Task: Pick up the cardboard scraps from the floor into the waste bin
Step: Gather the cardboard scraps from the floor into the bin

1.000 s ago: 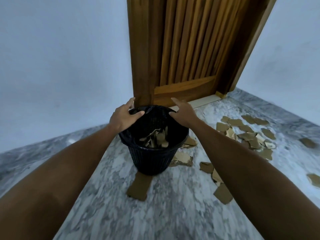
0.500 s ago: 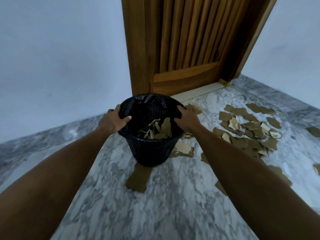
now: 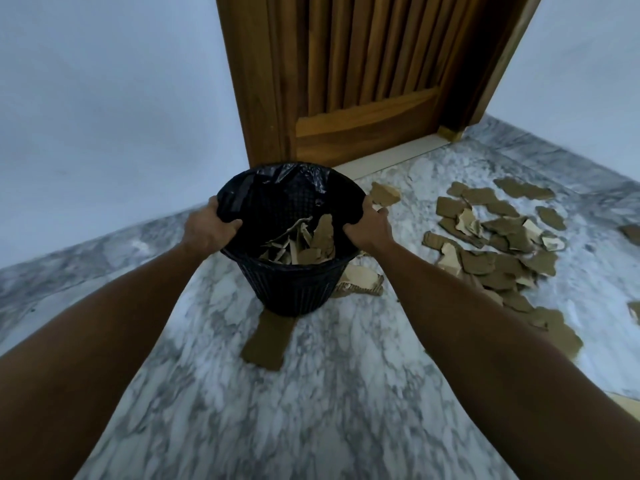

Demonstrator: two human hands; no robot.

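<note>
A black mesh waste bin (image 3: 294, 289) with a black liner stands on the marble floor in front of the door. Several cardboard scraps (image 3: 304, 244) lie inside it. My left hand (image 3: 207, 228) grips the bin's left rim, thumb inside. My right hand (image 3: 367, 226) grips the right rim the same way. A pile of brown cardboard scraps (image 3: 498, 244) covers the floor to the right. One flat scrap (image 3: 268, 341) lies just in front of the bin, and another scrap (image 3: 360, 282) sits at its right base.
A wooden door (image 3: 363, 81) stands behind the bin, with pale walls on both sides. More scraps lie by the door sill (image 3: 384, 195) and at the far right edge (image 3: 630, 233). Bare marble floor (image 3: 311, 410) stretches toward me.
Both hands went from hovering at the rim to gripping it. The bin now sits nearer to me and farther from the door.
</note>
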